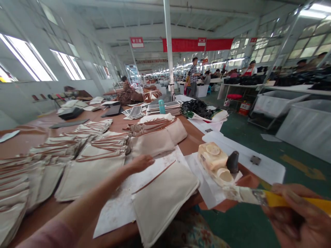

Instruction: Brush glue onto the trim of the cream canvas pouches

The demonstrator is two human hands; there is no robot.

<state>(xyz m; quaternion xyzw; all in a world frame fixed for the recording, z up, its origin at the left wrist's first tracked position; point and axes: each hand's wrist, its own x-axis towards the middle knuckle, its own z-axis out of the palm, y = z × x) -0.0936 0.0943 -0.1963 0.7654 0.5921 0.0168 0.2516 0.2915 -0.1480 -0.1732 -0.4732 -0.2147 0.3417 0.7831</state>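
My right hand is wrapped round the yellow handle of a flat brush. The brush's pale, coated bristles lie just by the mouth of a grimy cream plastic bottle lying on its side. My left hand, slightly blurred, has curled fingers above a white sheet, close to a stack of beige pouches; whatever its fingers hold, if anything, is hidden. A single beige fabric piece with a brown edge strip lies in front of me, overhanging the table edge.
Rows of beige pouches cover the left of the brown table. A dark cone stands beside the bottle. Farther back are a teal bottle and black scraps. White bins stand right; several people work beyond.
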